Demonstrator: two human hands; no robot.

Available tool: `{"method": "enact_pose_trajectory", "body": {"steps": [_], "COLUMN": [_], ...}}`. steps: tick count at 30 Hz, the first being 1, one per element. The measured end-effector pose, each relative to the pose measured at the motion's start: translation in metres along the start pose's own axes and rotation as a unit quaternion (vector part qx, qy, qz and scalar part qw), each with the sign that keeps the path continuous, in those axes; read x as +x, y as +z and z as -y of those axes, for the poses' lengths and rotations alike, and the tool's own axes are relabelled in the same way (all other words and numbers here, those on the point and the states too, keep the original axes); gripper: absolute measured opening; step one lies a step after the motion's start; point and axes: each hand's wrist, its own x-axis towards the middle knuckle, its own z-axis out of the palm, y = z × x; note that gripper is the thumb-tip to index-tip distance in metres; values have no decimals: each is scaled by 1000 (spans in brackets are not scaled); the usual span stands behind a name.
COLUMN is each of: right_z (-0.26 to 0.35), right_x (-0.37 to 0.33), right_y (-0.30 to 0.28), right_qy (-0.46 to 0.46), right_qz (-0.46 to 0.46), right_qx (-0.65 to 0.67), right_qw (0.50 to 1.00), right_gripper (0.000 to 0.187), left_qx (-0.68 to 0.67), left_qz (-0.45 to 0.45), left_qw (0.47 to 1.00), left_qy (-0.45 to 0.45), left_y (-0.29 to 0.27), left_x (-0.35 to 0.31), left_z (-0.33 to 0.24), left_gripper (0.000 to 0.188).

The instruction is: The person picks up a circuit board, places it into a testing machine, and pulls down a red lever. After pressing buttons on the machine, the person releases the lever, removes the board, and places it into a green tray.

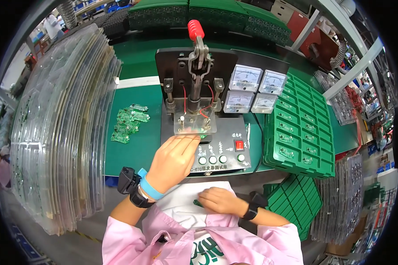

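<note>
1. From here I see the black, box-shaped test fixture [227,129] on the green desk [135,157]; at its front edge, under its clear plastic plate [189,126], a small green circuit board [203,136] peeks out.
2. The left hand [176,157] is the nearer, the board lying just beyond its fingertips. Its fingers are bunched narrow; whether they pinch the board, I cannot tell. The board's long axis is hidden too.
3. The right hand [220,201] is curled in front of the fixture, above the lap, around a small green piece [197,203], mostly covered.
4. Left of the fixture, glossy, notched green boards [129,124] overlap, mostly long side crosswise, beside a tall stack of ribbed, clear plastic trays [62,132].
5. Right of the fixture sits a matte green compartment tray [296,168]; a smooth red grip [196,30] tops the fixture's metal clamp [200,62].
</note>
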Motion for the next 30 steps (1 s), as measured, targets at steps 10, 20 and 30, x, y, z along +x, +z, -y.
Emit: {"method": "enact_pose_trajectory", "body": {"steps": [10,20,30], "right_z": [21,-4,-211], "right_x": [-16,39,-94], "right_y": [56,-155,-271], "right_qy": [206,188,465], "right_qz": [146,-106,-89], "right_qx": [69,-8,-387], "right_qw": [965,976,792], "right_gripper": [32,11,19], "left_qx": [38,-108,-92], "left_qz": [-265,-191,-107], "left_qw": [963,957,987], "left_qy": [23,191,-71], "left_y": [-64,-36,-10], "left_x": [70,44,-28], "left_z": [-11,-4,4], "left_gripper": [42,41,31]}}
